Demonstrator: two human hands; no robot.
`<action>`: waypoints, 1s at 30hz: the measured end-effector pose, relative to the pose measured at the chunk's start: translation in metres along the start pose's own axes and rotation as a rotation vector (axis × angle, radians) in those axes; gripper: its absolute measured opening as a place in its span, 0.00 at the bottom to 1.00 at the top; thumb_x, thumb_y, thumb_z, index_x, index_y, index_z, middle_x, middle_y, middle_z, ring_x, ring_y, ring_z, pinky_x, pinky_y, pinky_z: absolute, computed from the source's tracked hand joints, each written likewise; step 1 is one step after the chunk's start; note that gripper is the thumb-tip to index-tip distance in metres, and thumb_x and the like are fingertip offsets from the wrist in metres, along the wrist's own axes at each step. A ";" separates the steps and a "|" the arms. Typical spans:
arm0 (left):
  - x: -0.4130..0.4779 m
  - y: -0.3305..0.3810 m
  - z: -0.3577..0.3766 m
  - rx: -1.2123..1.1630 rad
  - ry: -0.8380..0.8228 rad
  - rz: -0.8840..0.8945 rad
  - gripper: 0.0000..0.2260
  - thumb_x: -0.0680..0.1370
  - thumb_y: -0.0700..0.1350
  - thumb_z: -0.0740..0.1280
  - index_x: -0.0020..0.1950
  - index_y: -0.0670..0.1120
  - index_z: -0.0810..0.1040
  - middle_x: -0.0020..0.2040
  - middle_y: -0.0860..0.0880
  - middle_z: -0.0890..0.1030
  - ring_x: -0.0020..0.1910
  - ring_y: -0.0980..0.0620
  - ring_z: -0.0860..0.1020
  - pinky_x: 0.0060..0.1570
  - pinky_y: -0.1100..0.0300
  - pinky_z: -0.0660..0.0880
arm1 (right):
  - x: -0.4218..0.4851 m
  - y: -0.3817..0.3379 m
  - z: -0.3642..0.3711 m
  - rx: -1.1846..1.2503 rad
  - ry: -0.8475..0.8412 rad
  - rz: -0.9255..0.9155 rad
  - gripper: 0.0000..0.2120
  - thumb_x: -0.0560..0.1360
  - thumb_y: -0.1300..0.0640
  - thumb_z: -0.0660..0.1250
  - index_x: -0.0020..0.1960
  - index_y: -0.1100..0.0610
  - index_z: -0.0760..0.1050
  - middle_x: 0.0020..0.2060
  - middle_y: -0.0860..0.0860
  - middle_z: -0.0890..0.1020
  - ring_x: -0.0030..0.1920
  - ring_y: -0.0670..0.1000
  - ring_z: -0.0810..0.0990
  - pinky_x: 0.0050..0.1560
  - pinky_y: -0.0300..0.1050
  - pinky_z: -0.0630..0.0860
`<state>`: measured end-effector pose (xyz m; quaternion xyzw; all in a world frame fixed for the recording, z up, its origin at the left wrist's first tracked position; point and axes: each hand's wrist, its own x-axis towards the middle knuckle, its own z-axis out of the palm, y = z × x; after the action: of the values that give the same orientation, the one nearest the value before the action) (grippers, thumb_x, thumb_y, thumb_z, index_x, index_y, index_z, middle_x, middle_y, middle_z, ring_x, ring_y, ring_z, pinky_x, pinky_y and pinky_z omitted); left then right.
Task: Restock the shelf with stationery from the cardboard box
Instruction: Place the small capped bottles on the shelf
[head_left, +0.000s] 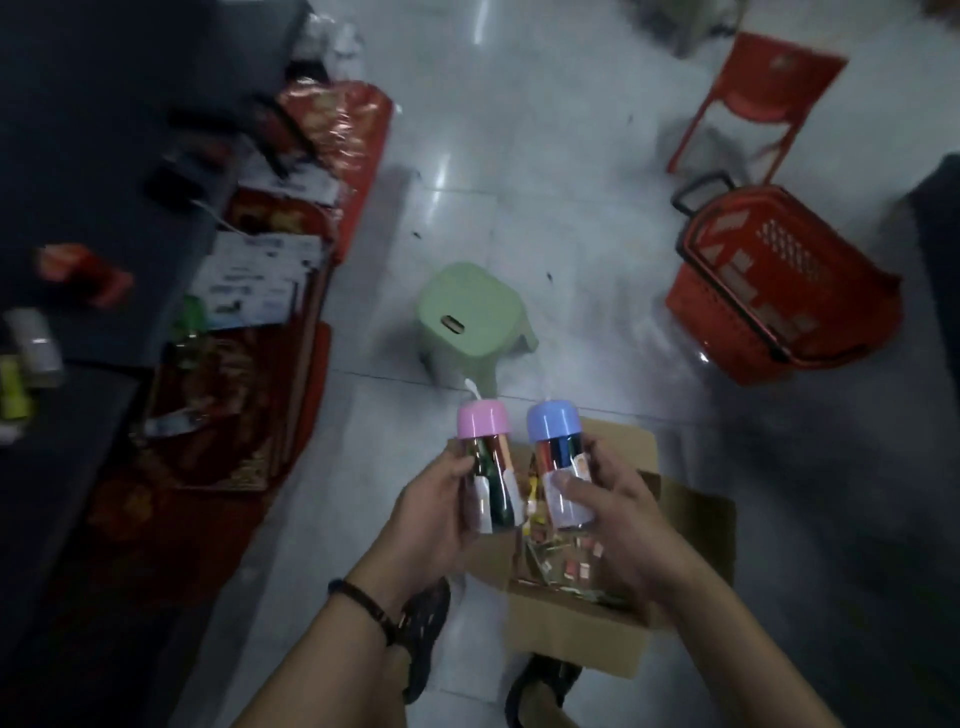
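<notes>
A glossy floor (519, 182) of pale square tiles fills most of the view, with blurred light streaks on it. Down the left side of the frame runs a dark, flat-topped table (104, 130) carrying a few small blurred items. Beside it lie shiny red and gold packets (332, 130) and flat white printed cards (254, 280). At the right of the frame a red plastic basket (727, 322) with perforated walls and a black handle stands on the floor, and a red plastic chair (763, 93) stands behind it at upper right. At lower centre an open cardboard box (571, 639) of plain brown board sits on the floor, its flaps spread. Small, mixed-colour stationery pieces lie loose inside, too blurred to name. Just above it in the frame is a low, pale green plastic stool (472, 306) with rounded corners and a slot in the seat. Over the box, the left hand (431, 514) has its grip closed around a clear cylindrical container (493, 483) with a domed pink cap. The right hand (618, 509) grips a matching container (563, 467) with a domed blue cap. Both containers are upright, side by side, with white labels and coloured sticks inside. A dark beaded bracelet (363, 603) circles the left wrist.
</notes>
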<state>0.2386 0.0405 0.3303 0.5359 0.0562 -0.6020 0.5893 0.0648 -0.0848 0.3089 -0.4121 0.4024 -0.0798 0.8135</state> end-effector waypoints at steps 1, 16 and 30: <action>-0.029 0.021 0.001 -0.022 0.006 0.052 0.22 0.83 0.43 0.59 0.77 0.41 0.73 0.71 0.30 0.76 0.66 0.34 0.76 0.67 0.38 0.72 | -0.010 -0.022 0.023 -0.009 -0.024 -0.010 0.17 0.80 0.55 0.71 0.69 0.46 0.79 0.60 0.58 0.86 0.59 0.62 0.85 0.61 0.66 0.77; -0.332 0.189 -0.163 -0.258 0.251 0.576 0.22 0.82 0.55 0.67 0.71 0.42 0.80 0.64 0.36 0.83 0.60 0.40 0.81 0.58 0.44 0.78 | -0.110 -0.129 0.394 -0.147 -0.438 -0.231 0.23 0.73 0.63 0.76 0.68 0.56 0.80 0.55 0.56 0.87 0.50 0.55 0.86 0.51 0.52 0.82; -0.535 0.285 -0.359 -0.055 0.567 1.090 0.19 0.77 0.45 0.73 0.68 0.49 0.81 0.57 0.44 0.85 0.57 0.44 0.81 0.66 0.36 0.76 | -0.141 -0.113 0.714 -0.318 -0.809 -0.382 0.20 0.71 0.59 0.76 0.63 0.53 0.84 0.58 0.63 0.85 0.53 0.59 0.84 0.51 0.51 0.83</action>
<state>0.5217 0.5534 0.7207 0.6112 -0.0558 -0.0465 0.7881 0.5087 0.3394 0.7150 -0.5962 -0.0225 0.0016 0.8026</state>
